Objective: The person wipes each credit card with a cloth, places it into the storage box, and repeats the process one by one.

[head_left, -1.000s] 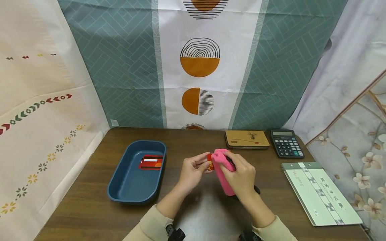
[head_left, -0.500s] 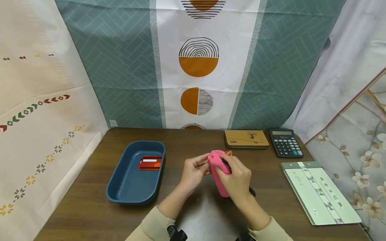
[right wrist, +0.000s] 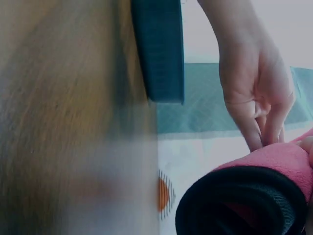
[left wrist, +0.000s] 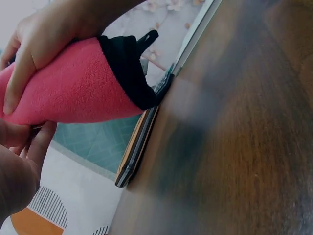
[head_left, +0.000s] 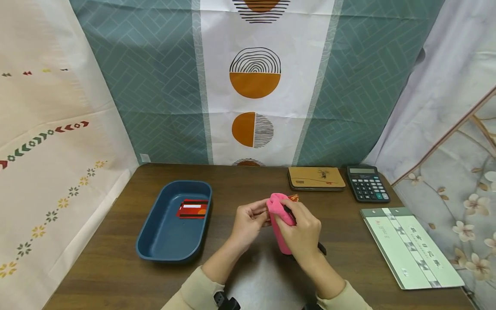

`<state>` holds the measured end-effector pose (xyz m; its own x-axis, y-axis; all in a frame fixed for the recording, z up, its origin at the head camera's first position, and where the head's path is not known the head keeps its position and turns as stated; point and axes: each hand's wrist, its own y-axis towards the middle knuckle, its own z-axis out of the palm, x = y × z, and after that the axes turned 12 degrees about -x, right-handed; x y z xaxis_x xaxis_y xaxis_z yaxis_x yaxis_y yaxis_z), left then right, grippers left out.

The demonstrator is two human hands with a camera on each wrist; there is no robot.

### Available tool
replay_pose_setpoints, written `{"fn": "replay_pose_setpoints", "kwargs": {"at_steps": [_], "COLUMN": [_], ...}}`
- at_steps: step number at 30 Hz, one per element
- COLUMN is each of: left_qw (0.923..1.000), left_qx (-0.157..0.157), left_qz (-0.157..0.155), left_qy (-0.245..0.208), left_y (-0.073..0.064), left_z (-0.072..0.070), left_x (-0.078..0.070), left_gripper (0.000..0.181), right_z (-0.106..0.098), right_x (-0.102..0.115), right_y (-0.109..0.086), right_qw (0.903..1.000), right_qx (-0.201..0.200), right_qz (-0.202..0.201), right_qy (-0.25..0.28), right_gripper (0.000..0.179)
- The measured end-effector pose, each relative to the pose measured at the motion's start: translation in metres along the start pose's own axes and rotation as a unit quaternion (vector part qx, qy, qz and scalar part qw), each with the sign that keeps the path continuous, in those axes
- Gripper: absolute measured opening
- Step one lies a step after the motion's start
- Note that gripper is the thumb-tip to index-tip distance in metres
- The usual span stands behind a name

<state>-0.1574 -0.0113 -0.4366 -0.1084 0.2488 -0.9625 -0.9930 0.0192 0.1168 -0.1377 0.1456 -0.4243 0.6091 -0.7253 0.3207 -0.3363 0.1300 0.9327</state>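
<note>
In the head view, my right hand [head_left: 303, 228] grips a pink fuzzy cloth [head_left: 280, 228], bunched at the top and hanging down. The left wrist view shows the cloth rolled tube-like, with black edging [left wrist: 126, 73] and a small black loop. A red and gold card [head_left: 293, 198] pokes out past the cloth on the right; the rest of it is hidden by cloth and fingers. My left hand [head_left: 248, 224] pinches the card at the cloth's left side, its fingertips close against the pink fabric. Both hands are above the wooden table.
To the left stands a blue tray [head_left: 170, 245] with red cards [head_left: 192, 209] inside. A tan flat case [head_left: 317, 178] and a black calculator [head_left: 368, 184] lie at the back right. Nearer, a pale green notepad [head_left: 412, 249] lies along the right side.
The cloth and right hand have shifted slightly left, toward the left hand. The card's end, earlier seen left of the cloth, now shows on its right. The left hand stays nearly still.
</note>
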Motion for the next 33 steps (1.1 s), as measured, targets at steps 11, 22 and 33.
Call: {"fn": "replay_pose_setpoints", "kwargs": {"at_steps": [11,22,33], "left_qw": [0.9998,0.9979,0.9972], "left_qx": [-0.003,-0.037,-0.052], "left_qz": [-0.001,-0.031,-0.034], "left_qy": [0.022,0.044,0.043], "left_y": [0.0,0.0,0.001], "left_z": [-0.014,-0.022,-0.031], "left_x": [-0.003,-0.002,-0.004], "left_gripper": [0.031,0.033,0.035], "right_z": [-0.009,-0.022,-0.024], "right_x": [-0.015,-0.047,-0.05], "right_y": [0.004,0.006,0.009], "right_qw": [0.9996,0.9984,0.9997], "right_qx": [0.0,0.018,0.011], "right_qz": [0.011,0.004,-0.017], "right_qy": [-0.026,-0.054,-0.017], "right_gripper": [0.046,0.042,0.058]}}
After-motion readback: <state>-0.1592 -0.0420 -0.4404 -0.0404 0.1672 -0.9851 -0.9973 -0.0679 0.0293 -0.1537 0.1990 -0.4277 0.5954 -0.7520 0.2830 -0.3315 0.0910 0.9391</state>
